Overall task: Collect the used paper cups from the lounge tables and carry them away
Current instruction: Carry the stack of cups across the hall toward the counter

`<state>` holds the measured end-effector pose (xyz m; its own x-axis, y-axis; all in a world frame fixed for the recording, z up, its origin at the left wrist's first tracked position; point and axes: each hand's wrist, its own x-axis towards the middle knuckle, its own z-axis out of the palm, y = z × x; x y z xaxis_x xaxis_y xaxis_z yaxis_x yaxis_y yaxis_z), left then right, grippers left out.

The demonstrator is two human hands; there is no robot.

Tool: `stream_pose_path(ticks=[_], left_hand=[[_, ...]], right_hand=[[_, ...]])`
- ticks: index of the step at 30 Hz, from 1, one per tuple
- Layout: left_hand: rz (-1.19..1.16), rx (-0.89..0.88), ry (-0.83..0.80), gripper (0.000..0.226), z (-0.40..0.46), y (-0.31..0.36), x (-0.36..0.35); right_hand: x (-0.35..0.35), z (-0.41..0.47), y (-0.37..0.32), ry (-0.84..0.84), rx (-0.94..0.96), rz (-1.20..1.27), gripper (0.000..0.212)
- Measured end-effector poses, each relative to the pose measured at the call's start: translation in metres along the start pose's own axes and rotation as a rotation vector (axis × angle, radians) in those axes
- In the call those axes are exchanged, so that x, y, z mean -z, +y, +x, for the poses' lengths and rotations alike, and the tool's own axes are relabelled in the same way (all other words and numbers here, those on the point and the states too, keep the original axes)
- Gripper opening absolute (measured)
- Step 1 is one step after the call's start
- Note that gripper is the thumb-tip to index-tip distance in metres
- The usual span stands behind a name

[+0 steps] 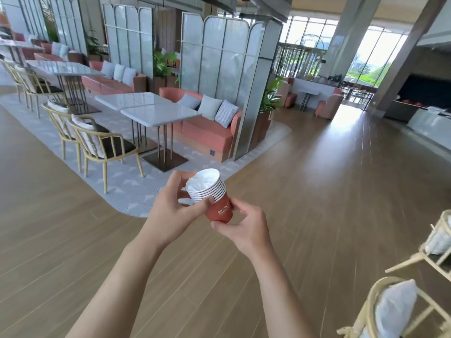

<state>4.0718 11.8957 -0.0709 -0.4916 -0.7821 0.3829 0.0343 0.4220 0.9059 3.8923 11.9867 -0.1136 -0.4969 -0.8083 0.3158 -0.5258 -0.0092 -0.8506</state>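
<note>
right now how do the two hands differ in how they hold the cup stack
The left hand grips the stack of paper cups high up, its thumb across the white rims and its fingers behind them. The right hand holds it low, its thumb under the red base and a fingertip on the red side. The left hand sits on the stack's left, the right hand below and to its right. Both curl round the same tilted stack, above the wooden floor.
</note>
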Motion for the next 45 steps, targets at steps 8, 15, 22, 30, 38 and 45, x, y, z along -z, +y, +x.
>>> stream_pose_path(ticks=[8,15,22,30,38,45], left_hand=[[0.023,-0.012,-0.091,0.05,0.082,-0.018,-0.099],[-0.03,-0.053,-0.25,0.049,0.135,-0.036,-0.175],[-0.105,-0.036,-0.373,0.053,0.179,-0.065,-0.231],[-0.069,-0.069,-0.505,0.057,0.259,-0.098,-0.277],[0.006,-0.112,-0.587,0.058,0.373,-0.154,-0.29],[0.09,-0.166,-0.646,0.07,0.47,-0.182,-0.292]], right_hand=[[0.07,0.062,0.067,0.064,-0.03,0.022,0.049],[0.124,0.083,0.114,0.197,-0.128,0.016,0.051],[0.157,0.1,0.149,0.308,-0.197,-0.048,0.049],[0.171,0.157,0.184,0.411,-0.264,-0.144,0.054],[0.154,0.256,0.219,0.435,-0.317,-0.194,0.053],[0.142,0.345,0.234,0.458,-0.365,-0.251,0.053]])
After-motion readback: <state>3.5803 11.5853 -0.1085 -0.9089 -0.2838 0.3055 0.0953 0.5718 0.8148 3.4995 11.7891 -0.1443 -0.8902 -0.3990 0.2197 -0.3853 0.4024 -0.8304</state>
